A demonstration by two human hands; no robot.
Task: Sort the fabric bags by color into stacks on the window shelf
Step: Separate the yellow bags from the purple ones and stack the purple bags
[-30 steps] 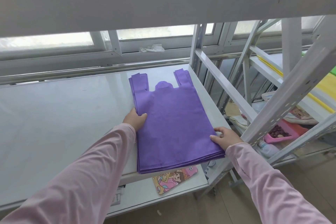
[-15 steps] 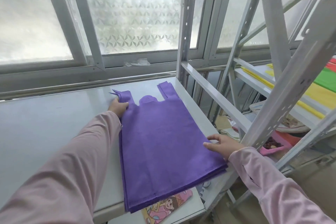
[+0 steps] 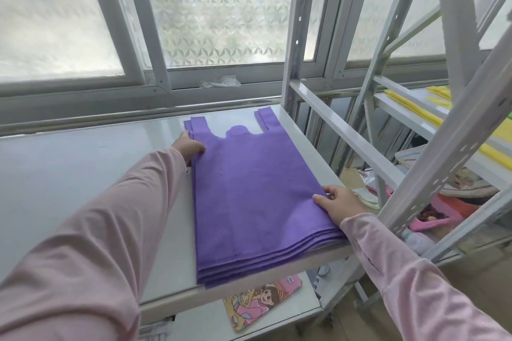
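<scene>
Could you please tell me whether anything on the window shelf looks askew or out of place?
Slightly: in the purple bag stack, the near bottom edges fan out in steps rather than lying flush. The left hand and right hand touch its sides.

My left arm (image 3: 110, 230) stretches far across the shelf (image 3: 69, 174). Its left hand (image 3: 189, 147) is near the back edge, fingers bent against the left side of the purple bags (image 3: 249, 188); pinching or only pushing, I can't tell. My right arm (image 3: 415, 285) is shorter-reaching, and the right hand (image 3: 339, 203) lies by the right edge, fingers straight on the purple bags.
</scene>
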